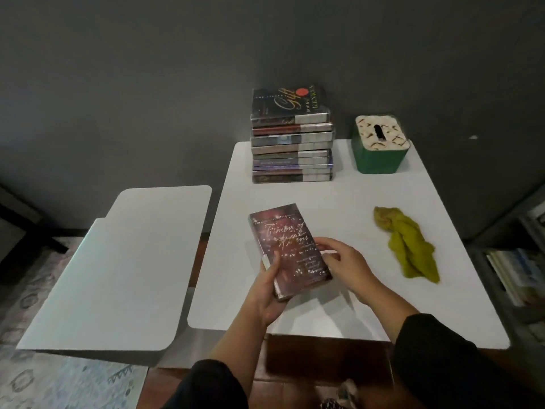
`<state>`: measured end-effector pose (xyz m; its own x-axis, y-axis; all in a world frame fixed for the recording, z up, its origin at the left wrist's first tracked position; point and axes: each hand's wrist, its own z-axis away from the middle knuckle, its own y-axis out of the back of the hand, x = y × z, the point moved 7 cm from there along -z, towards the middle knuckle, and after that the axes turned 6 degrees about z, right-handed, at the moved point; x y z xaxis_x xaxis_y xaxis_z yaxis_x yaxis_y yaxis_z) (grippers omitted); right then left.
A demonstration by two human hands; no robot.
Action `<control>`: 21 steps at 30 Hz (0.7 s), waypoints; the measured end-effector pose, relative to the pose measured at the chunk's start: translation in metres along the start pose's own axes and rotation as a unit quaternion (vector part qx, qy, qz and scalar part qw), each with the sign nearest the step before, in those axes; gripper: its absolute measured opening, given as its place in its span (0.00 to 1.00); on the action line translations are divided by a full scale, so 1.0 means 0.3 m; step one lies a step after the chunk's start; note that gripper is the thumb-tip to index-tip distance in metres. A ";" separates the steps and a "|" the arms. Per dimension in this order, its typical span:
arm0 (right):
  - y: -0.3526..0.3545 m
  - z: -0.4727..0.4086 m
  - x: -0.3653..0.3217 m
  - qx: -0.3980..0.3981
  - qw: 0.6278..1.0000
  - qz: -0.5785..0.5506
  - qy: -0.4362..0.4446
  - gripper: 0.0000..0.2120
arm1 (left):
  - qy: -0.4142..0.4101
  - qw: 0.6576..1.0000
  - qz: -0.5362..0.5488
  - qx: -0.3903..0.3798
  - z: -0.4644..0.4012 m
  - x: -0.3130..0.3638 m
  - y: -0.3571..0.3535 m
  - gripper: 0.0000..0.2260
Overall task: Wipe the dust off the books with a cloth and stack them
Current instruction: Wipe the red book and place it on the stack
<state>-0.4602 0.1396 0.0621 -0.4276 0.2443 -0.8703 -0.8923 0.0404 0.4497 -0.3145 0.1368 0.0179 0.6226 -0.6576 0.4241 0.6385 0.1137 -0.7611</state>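
A dark red paperback with gold script on its cover is held just above the white table. My left hand grips its near left corner, thumb on the cover. My right hand holds the book's right edge with curled fingers. A crumpled yellow-green cloth lies on the table to the right, apart from both hands. A stack of several books stands at the table's far edge against the wall.
A green tissue box sits at the far right of the table. A second, lower white table stands to the left. A shelf with books is at the right. A patterned rug covers the floor.
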 end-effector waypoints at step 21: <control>0.521 -0.229 0.359 0.040 0.972 0.223 -0.066 0.36 | 0.033 0.975 0.069 -0.208 -0.273 -0.087 -0.442 0.40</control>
<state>-0.6556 0.1056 0.0248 -0.7424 0.3766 -0.5541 -0.6058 -0.0241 0.7952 -0.4525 0.0778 0.0676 0.6507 -0.7050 0.2820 0.3032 -0.0991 -0.9477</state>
